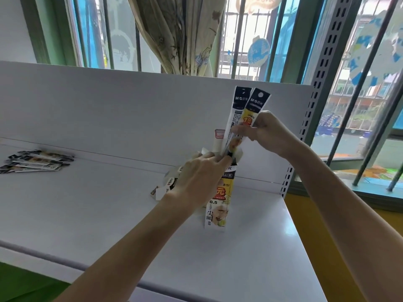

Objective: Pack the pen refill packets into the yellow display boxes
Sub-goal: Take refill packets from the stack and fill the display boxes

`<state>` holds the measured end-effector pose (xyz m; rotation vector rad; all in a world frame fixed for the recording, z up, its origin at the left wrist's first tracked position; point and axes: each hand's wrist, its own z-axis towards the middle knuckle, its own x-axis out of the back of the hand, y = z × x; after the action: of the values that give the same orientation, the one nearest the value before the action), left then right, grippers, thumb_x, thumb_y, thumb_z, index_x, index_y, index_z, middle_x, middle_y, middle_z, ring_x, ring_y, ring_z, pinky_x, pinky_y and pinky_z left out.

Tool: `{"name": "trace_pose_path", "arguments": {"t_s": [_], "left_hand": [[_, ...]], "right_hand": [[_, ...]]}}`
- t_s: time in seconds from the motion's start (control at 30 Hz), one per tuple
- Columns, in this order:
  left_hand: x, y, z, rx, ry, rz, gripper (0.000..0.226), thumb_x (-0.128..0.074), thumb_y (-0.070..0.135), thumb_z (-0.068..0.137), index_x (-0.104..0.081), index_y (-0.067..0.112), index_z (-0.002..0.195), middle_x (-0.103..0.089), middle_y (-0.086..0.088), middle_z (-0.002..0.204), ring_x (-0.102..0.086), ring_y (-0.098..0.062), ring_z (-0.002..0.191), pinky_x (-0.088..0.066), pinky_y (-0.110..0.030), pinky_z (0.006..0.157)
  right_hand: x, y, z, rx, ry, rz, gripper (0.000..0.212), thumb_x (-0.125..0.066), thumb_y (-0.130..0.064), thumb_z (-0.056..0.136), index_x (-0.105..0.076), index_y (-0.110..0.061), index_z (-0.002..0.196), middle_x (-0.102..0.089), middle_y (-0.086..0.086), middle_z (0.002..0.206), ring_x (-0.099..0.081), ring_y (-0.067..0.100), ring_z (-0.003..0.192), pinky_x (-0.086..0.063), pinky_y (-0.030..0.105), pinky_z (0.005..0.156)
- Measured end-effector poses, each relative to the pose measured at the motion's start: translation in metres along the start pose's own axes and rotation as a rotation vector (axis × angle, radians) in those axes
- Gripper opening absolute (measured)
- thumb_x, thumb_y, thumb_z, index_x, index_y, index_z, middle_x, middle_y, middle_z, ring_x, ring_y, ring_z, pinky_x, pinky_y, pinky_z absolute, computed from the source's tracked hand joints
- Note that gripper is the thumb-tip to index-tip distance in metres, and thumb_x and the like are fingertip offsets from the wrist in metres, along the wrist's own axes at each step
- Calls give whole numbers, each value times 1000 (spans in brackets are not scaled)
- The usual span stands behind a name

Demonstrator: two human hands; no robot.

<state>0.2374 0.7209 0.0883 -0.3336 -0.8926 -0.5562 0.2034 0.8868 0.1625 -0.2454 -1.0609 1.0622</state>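
We find the box [220,208] standing upright on the shelf [109,214], mouth facing up. Our left hand [201,171] grips its top edge, fingers curled round it. Just above, our right hand [269,131] pinches two packets [250,105] at mid-length. Their long axis runs near vertical, with the lower ends at the mouth, directly over the box beside the left hand. We judge that the coming move calls for a straight downward push. A pile [35,161] of further packets lies well apart, far left.
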Motion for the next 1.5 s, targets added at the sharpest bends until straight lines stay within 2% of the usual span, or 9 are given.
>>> {"name": "trace_pose_path", "arguments": {"t_s": [0.13, 0.27, 0.43, 0.6, 0.7, 0.83, 1.03, 1.23, 1.5], "left_hand": [[2, 1, 0, 7, 8, -9, 42, -60, 19, 87, -47, 20, 127, -59, 3, 123, -53, -18, 112, -39, -30, 91], [3, 5, 0, 8, -6, -17, 44, -60, 17, 87, -46, 20, 128, -59, 3, 123, -52, -18, 112, -39, -31, 90], [7, 4, 0, 35, -30, -48, 48, -58, 22, 88, -40, 25, 133, -53, 6, 128, -47, -14, 113, -34, -29, 94], [9, 4, 2, 43, -63, -49, 50, -58, 23, 89, -38, 25, 134, -53, 4, 128, -48, -15, 114, -38, -31, 92], [3, 2, 3, 42, -69, -52, 48, -59, 22, 88, -40, 25, 132, -54, 6, 127, -48, -14, 114, -41, -31, 87], [-1, 0, 2, 82, -32, -76, 41, -57, 19, 88, -44, 24, 126, -56, 7, 121, -53, -17, 110, -41, -31, 86], [-1, -1, 4, 84, -46, -105, 46, -58, 17, 88, -42, 26, 130, -56, 8, 122, -52, -16, 112, -42, -32, 88], [-3, -4, 2, 94, -16, -108, 44, -58, 17, 87, -44, 25, 128, -55, 8, 121, -55, -18, 108, -45, -34, 83], [-8, -3, 3, 90, 17, -108, 43, -60, 18, 86, -45, 25, 126, -58, 11, 117, -52, -15, 112, -44, -32, 82]], "right_hand": [[-5, 1, 5, -5, -61, -96, 10, -64, -16, 85, -64, -21, 76, -63, -7, 80, -57, -2, 62, -43, 14, 59], [-14, 11, 14, -115, -54, -137, 18, -67, -19, 83, -69, -5, 94, -70, 9, 100, -67, 22, 88, -55, 39, 81], [-31, 14, 1, -222, -176, -154, 16, -66, -16, 83, -66, 1, 84, -64, 9, 79, -58, 13, 62, -49, 15, 54], [-5, -4, 2, -148, -170, 80, 18, -71, -28, 69, -66, -15, 81, -64, 1, 76, -53, 3, 59, -41, 16, 56], [-4, -5, 13, -60, -77, -12, 7, -72, -11, 75, -68, -12, 80, -64, 5, 73, -48, 0, 49, -37, 13, 48], [-19, 4, 16, -100, -160, -342, 26, -70, 1, 74, -72, -22, 83, -68, -2, 82, -64, 9, 73, -53, 20, 64], [-25, -8, 14, -91, -253, -558, 25, -62, 0, 75, -75, -20, 84, -65, -6, 75, -59, 11, 72, -49, 15, 57], [-25, -15, 8, 6, -166, -551, 24, -62, -6, 79, -75, -22, 92, -70, -3, 86, -60, 7, 75, -50, 15, 66], [-28, 5, -1, 119, -171, -664, 27, -60, -1, 80, -75, -22, 91, -72, 1, 89, -64, 17, 81, -55, 32, 73]]}}
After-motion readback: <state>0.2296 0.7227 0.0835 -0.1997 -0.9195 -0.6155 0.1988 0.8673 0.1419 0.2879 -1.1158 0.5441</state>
